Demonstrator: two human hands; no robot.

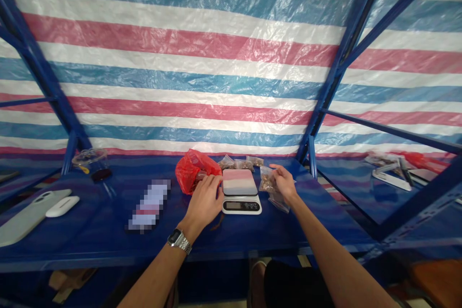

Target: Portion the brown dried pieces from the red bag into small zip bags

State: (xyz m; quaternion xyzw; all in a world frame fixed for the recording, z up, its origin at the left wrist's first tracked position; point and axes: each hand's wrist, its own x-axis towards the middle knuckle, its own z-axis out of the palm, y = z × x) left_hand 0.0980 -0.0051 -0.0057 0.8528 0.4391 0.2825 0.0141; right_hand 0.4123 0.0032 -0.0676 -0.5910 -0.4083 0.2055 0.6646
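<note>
My right hand (pixel 284 184) pinches a small clear zip bag (pixel 266 179) with brown pieces inside, just right of the kitchen scale (pixel 240 182). Another flat clear bag (pixel 278 202) lies below that hand. At the scale's left edge is my left hand (pixel 206 198), back upward, fingers stretched toward the mouth of a red plastic bag (pixel 189 171). Its fingertips are partly hidden, and I see nothing held in it. Dark contents show inside the red bag. The scale's platform is bare and its display looks dark. Behind it lie several filled zip bags (pixel 243 164).
On the blue table (pixel 119 245) lie a phone with a blurred screen (pixel 149 206), a pale phone (pixel 34 214), a white earbud case (pixel 62 206) and a clear container (pixel 91 160). Blue metal posts (pixel 327 77) frame both sides. A white stapler (pixel 391 178) sits far right.
</note>
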